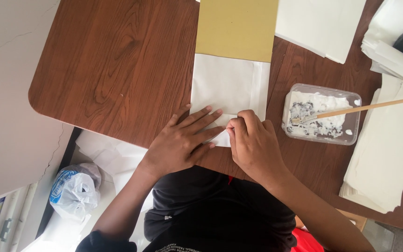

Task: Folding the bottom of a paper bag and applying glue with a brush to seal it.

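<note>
At the near edge of the brown wooden table (117,60), seen from the head camera: a white paper bag (229,86) lying flat, its bottom end close to the body. Left hand (180,142) spread wide and flat, palm down, fingers pressing on the near left corner of the bag. No grip closed there, just holding the paper down. Right hand (253,144) curled, fingertips pinching a small folded flap at the bottom end of the bag, grip narrow on that fold.

Past the bag, toward the far edge: a mustard yellow sheet (236,28), touching the top of the bag or tucked under it, hard to tell which. Toward the right edge: a clear plastic tub (322,114) with white paste inside, and a thin wooden stick (369,107) resting in it, pointing off to the right. Beside the tub, at the right edge: a stack of white paper (388,154). More white sheets (320,23) at the far edge. Down on the floor, left of the table: a tied plastic bag (74,189).

Probably very light, thin and soft, easy to crease or tear, and likely sticky where paste sits. Best held by the folded bottom edge, with a flat palm keeping it from sliding.
</note>
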